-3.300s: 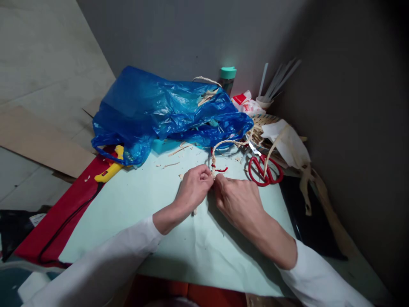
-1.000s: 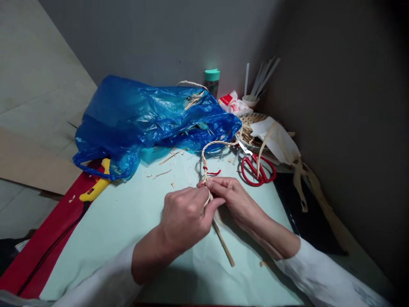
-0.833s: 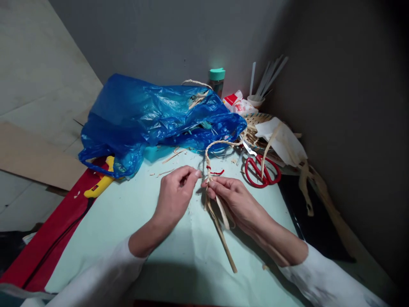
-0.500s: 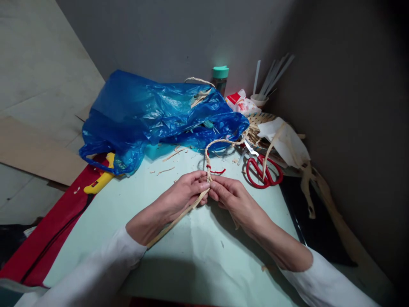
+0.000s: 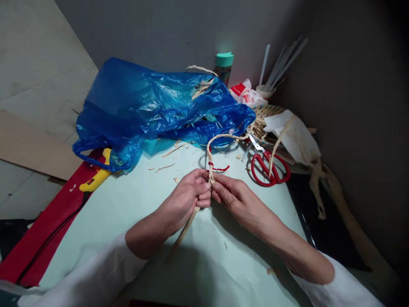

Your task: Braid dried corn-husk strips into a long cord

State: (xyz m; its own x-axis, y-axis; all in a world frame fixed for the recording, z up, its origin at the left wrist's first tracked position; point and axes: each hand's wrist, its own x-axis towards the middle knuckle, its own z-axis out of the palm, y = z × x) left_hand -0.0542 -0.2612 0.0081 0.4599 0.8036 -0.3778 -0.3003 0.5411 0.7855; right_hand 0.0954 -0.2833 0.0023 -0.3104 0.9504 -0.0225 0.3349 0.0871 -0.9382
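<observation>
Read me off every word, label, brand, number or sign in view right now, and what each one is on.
No text is legible.
Crumpled red-and-white packet: any print on it is too small and blurred to read.
Yellow plastic tool handle: a small dark mark; I cannot tell whether it has lettering.
Pale braided fibre cord and shiny blue plastic bag: no lettering visible.

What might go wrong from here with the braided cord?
The loose strand below the left hand could slip out if that grip eases.
The braided cord runs close by the scissors, so pulling might snag it.
The red string's loose tail may get caught under the right hand.
</observation>
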